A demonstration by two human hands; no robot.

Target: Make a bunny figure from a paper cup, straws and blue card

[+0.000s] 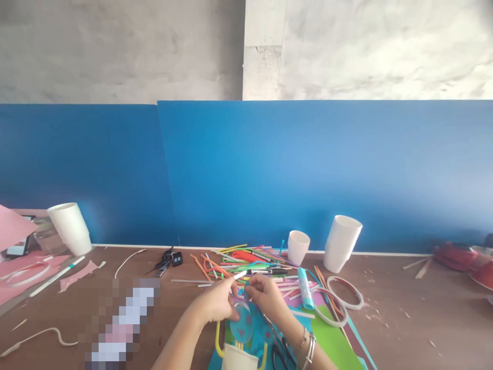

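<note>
My left hand (221, 302) has its fingers curled, the thumb against a pale blue oval piece with pink marks (242, 329). What lies between its fingers is too small to make out. Close beside it, my right hand (265, 294) pinches a small blue piece (247, 289). Below both hands, a white paper cup (239, 358) has yellow bent straws (218, 339) at its sides. Dark-handled scissors (280, 352) lie under my right forearm, on blue and green paper (330, 336).
A heap of coloured straws (250, 259) lies beyond my hands. A glue stick (305, 289), tape rings (344, 293), a small white cup (298, 247) and stacked cups (342, 243) stand or lie rightward. Leftward are black cable (167, 259), more stacked cups (71, 228) and pink paper (13, 231). A blue partition (308, 169) borders the table.
</note>
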